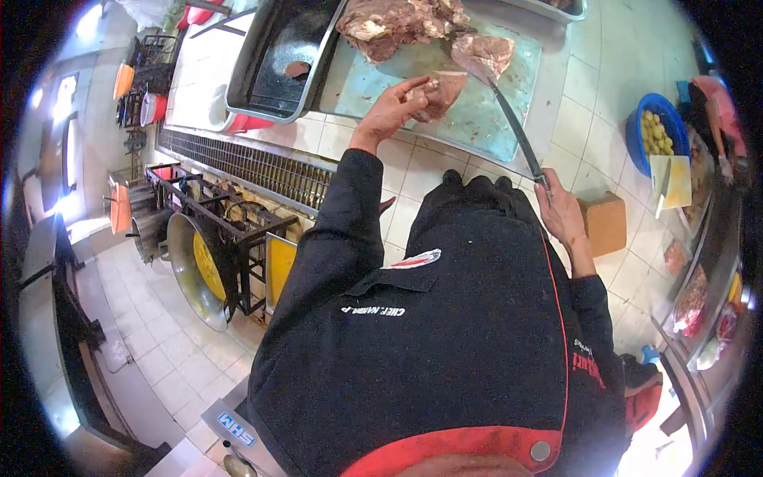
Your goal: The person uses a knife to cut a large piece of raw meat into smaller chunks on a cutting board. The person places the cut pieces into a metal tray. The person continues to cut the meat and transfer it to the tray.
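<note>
My left hand [390, 113] grips a cut piece of meat [444, 95] above the near edge of a pale green cutting board [483, 128]. The handle of a long dark-bladed knife [517, 128] is in my right hand [557, 206]; its blade slants up to the left, the tip end at another cut piece of meat [486, 52] on the board. Behind, a large browned chunk of meat [396, 27] lies at the board's back. A slice of meat [297, 70] sits in a deep black metal tray [271, 89] to the left of the board.
Part of another metal tray [577, 13] shows at the back right. Farther right are a blue basin [638, 149] of peeled potatoes, a small board [679, 191] with a knife, and a person [718, 113]. A brown box [605, 223] stands on the floor. Burner frames and a large wok [191, 280] are at left.
</note>
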`<state>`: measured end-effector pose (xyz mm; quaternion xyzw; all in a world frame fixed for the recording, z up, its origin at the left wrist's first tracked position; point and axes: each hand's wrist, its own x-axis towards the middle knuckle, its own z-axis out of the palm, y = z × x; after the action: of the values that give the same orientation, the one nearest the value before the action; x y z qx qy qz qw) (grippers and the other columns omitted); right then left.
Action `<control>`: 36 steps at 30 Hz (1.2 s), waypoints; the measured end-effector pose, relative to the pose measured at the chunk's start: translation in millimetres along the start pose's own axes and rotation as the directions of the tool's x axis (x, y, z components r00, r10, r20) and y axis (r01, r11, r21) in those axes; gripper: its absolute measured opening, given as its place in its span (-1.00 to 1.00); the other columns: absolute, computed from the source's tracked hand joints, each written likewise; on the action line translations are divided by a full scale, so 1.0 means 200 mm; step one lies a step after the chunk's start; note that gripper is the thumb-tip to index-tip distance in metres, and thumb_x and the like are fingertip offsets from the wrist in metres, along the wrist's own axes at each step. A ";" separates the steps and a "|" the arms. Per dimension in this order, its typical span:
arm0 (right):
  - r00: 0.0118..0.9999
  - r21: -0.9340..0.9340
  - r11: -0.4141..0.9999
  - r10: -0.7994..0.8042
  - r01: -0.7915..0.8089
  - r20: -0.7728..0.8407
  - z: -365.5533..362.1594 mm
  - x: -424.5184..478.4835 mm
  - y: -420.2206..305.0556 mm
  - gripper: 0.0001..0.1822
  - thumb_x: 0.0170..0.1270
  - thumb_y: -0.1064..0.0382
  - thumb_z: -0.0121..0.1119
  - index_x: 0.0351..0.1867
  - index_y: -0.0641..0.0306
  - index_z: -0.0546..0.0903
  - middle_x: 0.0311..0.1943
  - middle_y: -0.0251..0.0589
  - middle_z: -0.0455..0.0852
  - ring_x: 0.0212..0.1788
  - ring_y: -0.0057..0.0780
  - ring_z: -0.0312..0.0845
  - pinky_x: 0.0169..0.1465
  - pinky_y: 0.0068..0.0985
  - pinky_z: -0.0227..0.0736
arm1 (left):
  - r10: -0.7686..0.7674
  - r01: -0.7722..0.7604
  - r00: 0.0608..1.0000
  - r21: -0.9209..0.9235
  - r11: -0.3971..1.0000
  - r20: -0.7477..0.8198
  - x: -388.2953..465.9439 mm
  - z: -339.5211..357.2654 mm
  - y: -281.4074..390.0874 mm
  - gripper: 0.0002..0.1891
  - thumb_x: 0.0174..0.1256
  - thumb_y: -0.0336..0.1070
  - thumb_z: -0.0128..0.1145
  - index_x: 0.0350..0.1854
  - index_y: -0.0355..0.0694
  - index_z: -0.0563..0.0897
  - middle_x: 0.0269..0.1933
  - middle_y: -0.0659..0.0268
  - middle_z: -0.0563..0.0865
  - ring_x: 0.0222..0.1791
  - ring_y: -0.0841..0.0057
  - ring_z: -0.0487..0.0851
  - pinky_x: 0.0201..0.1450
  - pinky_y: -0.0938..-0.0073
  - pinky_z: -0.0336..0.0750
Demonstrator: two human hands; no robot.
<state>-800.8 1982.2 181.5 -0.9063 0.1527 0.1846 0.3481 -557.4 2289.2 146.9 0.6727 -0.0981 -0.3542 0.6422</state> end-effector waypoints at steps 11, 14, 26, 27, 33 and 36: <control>0.991 -0.071 0.989 -0.131 0.130 0.000 0.01 0.09 -0.06 -0.65 0.49 0.14 -0.01 0.16 0.27 0.36 -0.35 0.38 0.68 -0.18 0.42 0.61 -0.10 0.14 0.42 | 0.090 -0.166 0.982 0.532 0.830 0.167 0.19 -0.15 0.13 -0.43 0.28 -0.23 0.38 0.35 -0.19 0.58 0.20 0.23 0.72 0.11 0.49 0.64 0.17 0.41 0.55; 0.995 -0.141 0.986 -0.083 0.092 0.063 0.03 0.12 -0.05 -0.64 0.49 0.13 -0.01 0.20 0.22 0.36 -0.36 0.37 0.68 -0.17 0.42 0.61 -0.09 0.16 0.41 | 0.235 -0.215 0.971 0.600 0.770 0.046 0.19 -0.14 0.05 -0.36 0.23 -0.13 0.43 0.36 -0.21 0.55 0.18 0.18 0.72 0.12 0.39 0.66 0.18 0.37 0.54; 0.993 -0.043 0.992 -0.116 0.116 -0.007 0.01 0.07 -0.03 -0.61 0.49 0.14 0.00 0.24 0.22 0.36 -0.34 0.44 0.69 -0.21 0.44 0.62 -0.11 0.20 0.43 | 0.335 -0.258 0.941 0.735 0.627 0.044 0.15 0.08 0.07 -0.35 0.07 -0.23 0.50 0.28 -0.15 0.57 0.13 0.08 0.71 0.15 0.14 0.67 0.22 0.25 0.53; 0.991 -0.035 0.991 -0.130 0.129 -0.025 0.00 0.08 -0.06 -0.61 0.49 0.15 -0.01 0.24 0.23 0.36 -0.34 0.43 0.69 -0.21 0.44 0.62 -0.12 0.20 0.43 | 0.315 -0.251 0.947 0.745 0.618 0.057 0.13 0.08 0.07 -0.34 0.07 -0.24 0.49 0.29 -0.14 0.56 0.13 0.09 0.70 0.16 0.15 0.66 0.22 0.24 0.53; 0.989 -0.119 0.983 -0.145 0.142 -0.017 -0.11 0.08 -0.19 -0.72 0.51 0.17 -0.02 0.12 0.22 0.36 -0.40 0.35 0.69 -0.26 0.39 0.62 -0.15 0.18 0.44 | 0.374 -0.229 0.927 0.744 0.628 -0.030 0.13 0.13 0.07 -0.36 0.13 -0.23 0.46 0.30 -0.20 0.52 0.21 0.01 0.64 0.19 0.09 0.63 0.25 0.24 0.52; 0.987 -0.131 0.981 -0.151 0.144 -0.046 -0.10 0.09 -0.23 -0.76 0.52 0.17 -0.03 0.07 0.22 0.35 -0.42 0.30 0.69 -0.29 0.39 0.62 -0.20 0.18 0.46 | 0.401 -0.230 0.916 0.825 0.516 0.005 0.11 0.19 0.14 -0.44 0.18 -0.26 0.42 0.23 -0.25 0.54 0.15 0.00 0.62 0.16 0.02 0.60 0.22 0.18 0.51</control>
<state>-760.9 1997.9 214.0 -0.9403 0.0828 0.1423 0.2979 -556.0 2241.7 168.8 0.8909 -0.3095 -0.0819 0.3221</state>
